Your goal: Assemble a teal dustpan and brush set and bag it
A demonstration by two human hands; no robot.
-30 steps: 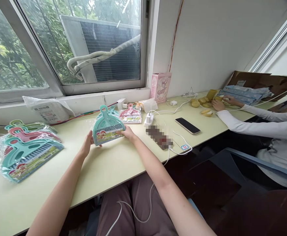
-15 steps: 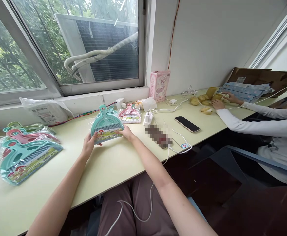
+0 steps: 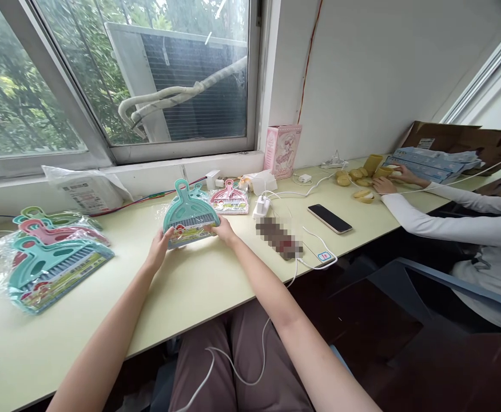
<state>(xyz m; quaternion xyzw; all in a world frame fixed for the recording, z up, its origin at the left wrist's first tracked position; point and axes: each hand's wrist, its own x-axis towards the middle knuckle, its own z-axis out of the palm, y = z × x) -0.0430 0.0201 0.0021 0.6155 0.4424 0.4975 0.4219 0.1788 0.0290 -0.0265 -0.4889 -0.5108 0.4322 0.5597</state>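
A teal dustpan and brush set (image 3: pixel 190 214) with a printed card is held upright just above the table, its handle pointing up. My left hand (image 3: pixel 161 245) grips its lower left corner, and my right hand (image 3: pixel 225 230) its lower right side, thumb on the card. Behind it lie a small teal handle and a wrapped pink set (image 3: pixel 230 198). On the left side of the table is a pile of wrapped sets, with a teal one (image 3: pixel 62 266) in front, a pink one (image 3: pixel 64 232) behind it and a green one (image 3: pixel 47 216) at the back.
Right of my hands are a white charger (image 3: pixel 261 206), a blurred object (image 3: pixel 278 237) with a cable and a black phone (image 3: pixel 330 218). A pink box (image 3: pixel 282 151) stands by the wall. At the far right, another person's hands touch yellow items beside cartons (image 3: pixel 434 163).
The held teal set has tilted slightly, and its printed card faces me more fully. Both my hands keep their grip on it. The whole view has shifted a little.
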